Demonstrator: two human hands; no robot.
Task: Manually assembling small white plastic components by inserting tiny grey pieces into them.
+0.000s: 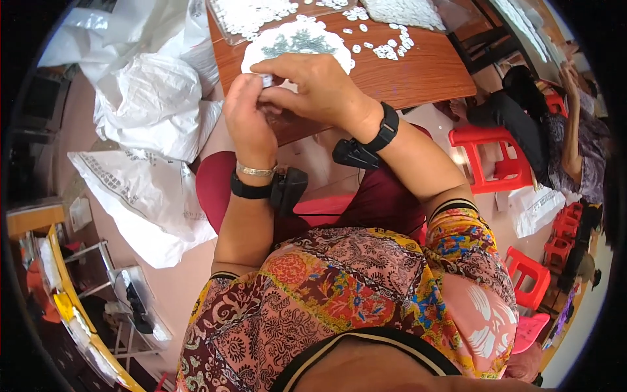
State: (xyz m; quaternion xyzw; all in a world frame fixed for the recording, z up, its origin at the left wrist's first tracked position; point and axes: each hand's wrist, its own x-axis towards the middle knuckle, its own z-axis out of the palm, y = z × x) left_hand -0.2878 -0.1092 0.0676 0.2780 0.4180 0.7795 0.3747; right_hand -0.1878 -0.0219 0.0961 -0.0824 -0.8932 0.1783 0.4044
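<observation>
Over the near edge of the brown table, my two hands meet around a small white plastic piece [266, 80]. My left hand [249, 121] pinches it with the fingertips. The index finger and thumb of my right hand [323, 88] close on it from the other side. My fingers cover most of the piece, so its full shape is hidden. Just beyond the hands lies a white round plate [339, 51] bearing a heap of small dark grey-green parts [299, 43]. Small white oval pieces [390, 49] are scattered to its right.
More white pieces fill a clear tray [228, 34] and a bag [405, 13] at the table's [418, 81] far side. White sacks [157, 98] stand on the floor at left. At right are red stools [490, 157] and another seated person [578, 150].
</observation>
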